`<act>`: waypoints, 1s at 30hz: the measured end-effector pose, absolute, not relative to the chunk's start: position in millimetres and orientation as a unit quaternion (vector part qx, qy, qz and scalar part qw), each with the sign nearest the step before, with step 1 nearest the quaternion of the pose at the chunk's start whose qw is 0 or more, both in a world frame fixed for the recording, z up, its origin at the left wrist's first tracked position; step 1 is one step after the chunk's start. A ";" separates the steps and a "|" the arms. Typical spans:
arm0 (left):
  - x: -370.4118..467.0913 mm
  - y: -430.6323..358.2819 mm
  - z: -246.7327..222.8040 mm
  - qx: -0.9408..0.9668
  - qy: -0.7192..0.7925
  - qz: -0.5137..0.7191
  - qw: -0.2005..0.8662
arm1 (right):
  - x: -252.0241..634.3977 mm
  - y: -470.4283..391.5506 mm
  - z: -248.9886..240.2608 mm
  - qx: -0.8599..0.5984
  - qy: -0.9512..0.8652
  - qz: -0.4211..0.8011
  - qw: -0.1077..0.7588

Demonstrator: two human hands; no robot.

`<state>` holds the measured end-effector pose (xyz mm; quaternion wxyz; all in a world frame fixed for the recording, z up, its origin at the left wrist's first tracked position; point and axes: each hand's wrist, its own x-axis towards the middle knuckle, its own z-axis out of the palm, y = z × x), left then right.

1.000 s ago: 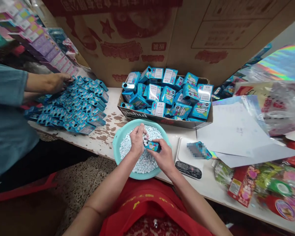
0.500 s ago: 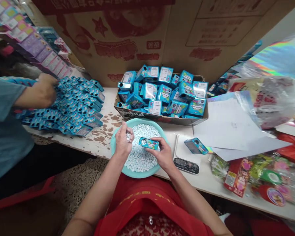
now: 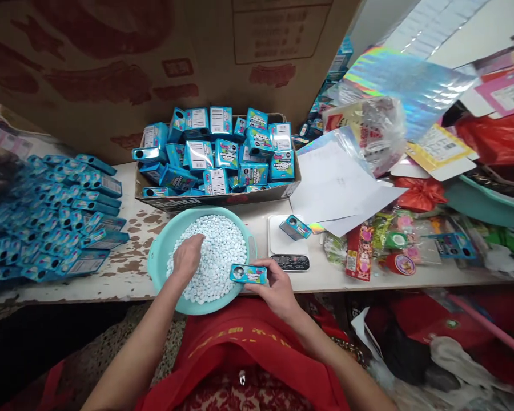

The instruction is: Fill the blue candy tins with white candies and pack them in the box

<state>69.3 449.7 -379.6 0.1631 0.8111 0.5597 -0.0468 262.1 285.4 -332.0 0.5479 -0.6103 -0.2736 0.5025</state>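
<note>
My right hand (image 3: pixel 278 288) grips a small blue candy box (image 3: pixel 249 274) by its right end, over the basin's right edge. A round hole at the box's left end shows pale candies inside. My left hand (image 3: pixel 187 258) is curled, its fingers down among the small white candies (image 3: pixel 220 242) in a turquoise basin (image 3: pixel 155 251); its fingertips are partly hidden. To the right, another blue box (image 3: pixel 295 227) lies tilted on a white digital scale (image 3: pixel 278 245).
Behind the basin stands a carton tray (image 3: pixel 223 200) full of blue boxes, against a large cardboard box (image 3: pixel 223 74). Many blue boxes (image 3: pixel 60 222) are stacked at left, beside a co-worker's blurred hand (image 3: pixel 0 168). White sheets (image 3: pixel 338 182) and packaged sweets (image 3: pixel 362 251) lie at right.
My left hand has gone from above the basin down into the candies. My right hand still holds the box, now nearer the basin's right edge. The view has swung to the right.
</note>
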 end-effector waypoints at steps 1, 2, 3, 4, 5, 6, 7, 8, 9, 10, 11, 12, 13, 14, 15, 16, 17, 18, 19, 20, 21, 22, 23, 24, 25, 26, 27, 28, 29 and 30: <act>68.9 452.7 -376.2 0.813 0.560 -0.068 0.145 | 267.4 277.5 -333.5 -0.615 -0.251 0.502 0.554; 69.1 455.8 -372.2 0.814 0.559 -0.081 0.132 | 272.4 269.8 -334.9 -0.619 -0.231 0.499 0.561; 70.9 458.8 -367.8 0.818 0.555 -0.084 0.125 | 277.4 262.3 -336.2 -0.623 -0.214 0.491 0.569; 75.1 461.4 -363.3 0.823 0.550 -0.074 0.124 | 282.3 255.0 -337.3 -0.629 -0.200 0.481 0.577; 82.6 463.5 -358.8 0.828 0.543 -0.050 0.130 | 287.3 248.0 -338.4 -0.636 -0.188 0.468 0.585; 94.4 464.7 -354.8 0.835 0.531 -0.014 0.144 | 292.5 241.2 -339.7 -0.643 -0.177 0.453 0.591; 110.8 464.9 -351.4 0.843 0.511 0.025 0.166 | 297.9 235.0 -341.4 -0.652 -0.167 0.437 0.596; 131.9 463.9 -349.1 0.854 0.479 0.063 0.191 | 303.7 229.4 -343.6 -0.664 -0.158 0.419 0.599; 156.9 461.8 -348.1 0.868 0.437 0.092 0.218 | 309.7 224.6 -346.4 -0.677 -0.149 0.399 0.600; 184.7 458.6 -348.3 0.885 0.387 0.104 0.238 | 316.1 220.9 -349.8 -0.692 -0.141 0.376 0.600; 213.8 454.8 -349.7 0.906 0.324 0.101 0.254 | 322.5 218.6 -353.7 -0.706 -0.135 0.351 0.600; 242.3 450.9 -352.0 0.927 0.253 0.083 0.265 | 329.0 217.7 -358.0 -0.719 -0.131 0.327 0.599; 268.3 447.4 -354.7 0.940 0.203 0.060 0.267 | 335.4 218.5 -362.6 -0.729 -0.131 0.306 0.598; 290.1 444.6 -357.3 0.947 0.168 0.025 0.272 | 341.4 221.0 -367.4 -0.737 -0.135 0.289 0.596; 306.3 443.1 -359.2 0.948 0.150 -0.009 0.281 | 346.9 225.3 -372.4 -0.741 -0.142 0.276 0.595; 315.7 443.1 -359.8 0.944 0.153 -0.030 0.290 | 351.8 231.3 -377.6 -0.744 -0.150 0.266 0.595; 317.9 444.6 -358.6 0.937 0.172 -0.034 0.301 | 356.0 238.8 -383.1 -0.743 -0.160 0.258 0.597; 312.6 447.7 -355.2 0.928 0.203 -0.018 0.312 | 359.3 247.6 -388.7 -0.740 -0.168 0.251 0.600; 300.2 451.9 -349.3 0.917 0.240 0.016 0.319 | 361.7 257.4 -394.5 -0.737 -0.174 0.245 0.606; 281.3 457.0 -340.8 0.903 0.277 0.062 0.323 | 363.2 267.8 -400.3 -0.732 -0.177 0.239 0.613; 257.0 462.6 -329.9 0.887 0.310 0.107 0.324 | 363.8 278.0 -405.7 -0.728 -0.179 0.232 0.619; 228.3 468.2 -317.4 0.870 0.340 0.147 0.325 | 363.7 287.5 -410.5 -0.725 -0.180 0.226 0.624; 196.5 473.5 -304.1 0.848 0.380 0.178 0.324 | 363.2 295.6 -414.5 -0.723 -0.182 0.223 0.628; 162.6 478.6 -291.3 0.825 0.427 0.196 0.314 | 362.5 301.6 -417.7 -0.722 -0.185 0.223 0.629; 127.8 483.2 -280.2 0.802 0.487 0.199 0.283 | 361.8 304.9 -419.8 -0.721 -0.189 0.223 0.628; 93.1 487.6 -272.0 0.770 0.560 0.192 0.239 | 361.4 305.5 -421.0 -0.721 -0.193 0.223 0.627; 59.3 491.8 -267.7 0.729 0.636 0.177 0.182 | 361.5 303.4 -421.4 -0.720 -0.195 0.222 0.628; 27.3 495.8 -267.8 0.682 0.703 0.150 0.132 | 362.0 298.7 -421.1 -0.720 -0.193 0.217 0.630; -2.2 499.6 -272.4 0.623 0.770 0.120 0.076 | 363.0 292.2 -420.2 -0.722 -0.187 0.209 0.633; -28.4 503.4 -281.0 0.587 0.804 0.083 0.049 | 364.3 284.5 -418.9 -0.726 -0.177 0.200 0.634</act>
